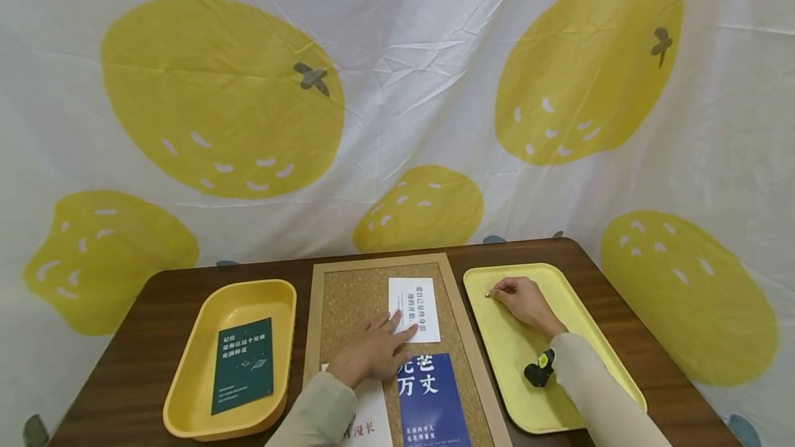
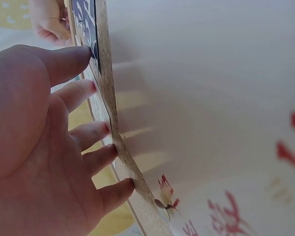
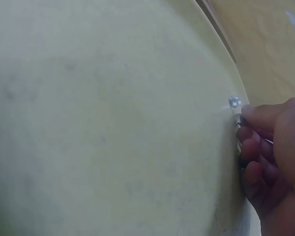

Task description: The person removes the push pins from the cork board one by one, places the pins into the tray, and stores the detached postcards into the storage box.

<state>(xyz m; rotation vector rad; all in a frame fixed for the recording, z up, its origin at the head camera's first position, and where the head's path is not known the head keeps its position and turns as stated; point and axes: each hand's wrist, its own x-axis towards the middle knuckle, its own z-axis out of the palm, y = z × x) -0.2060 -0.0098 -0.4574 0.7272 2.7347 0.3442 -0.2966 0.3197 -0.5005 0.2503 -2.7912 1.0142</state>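
My left hand (image 1: 375,347) rests with spread fingers on the corkboard (image 1: 354,288), its fingertips on the lower part of a white card (image 1: 428,302) with dark lettering. Just below the thumb lies a blue card (image 1: 428,399); the forearm partly covers another white card (image 1: 369,412) with red lettering, which bears a thumbtack (image 2: 160,203). Over the far left corner of the yellow tray (image 1: 553,392), my right hand (image 1: 524,299) pinches a small shiny thumbtack (image 3: 239,119) between thumb and fingers. A second clear, shiny tack (image 3: 235,102) sits right by the thumb tip.
Left of the corkboard stands a deeper yellow-orange tray (image 1: 180,392) holding a dark green card (image 1: 243,364). All stand on a dark wooden table (image 1: 149,336). Behind the table hangs a white curtain (image 1: 410,88) with yellow lemons. A black wrist device (image 1: 539,369) sits at my right cuff.
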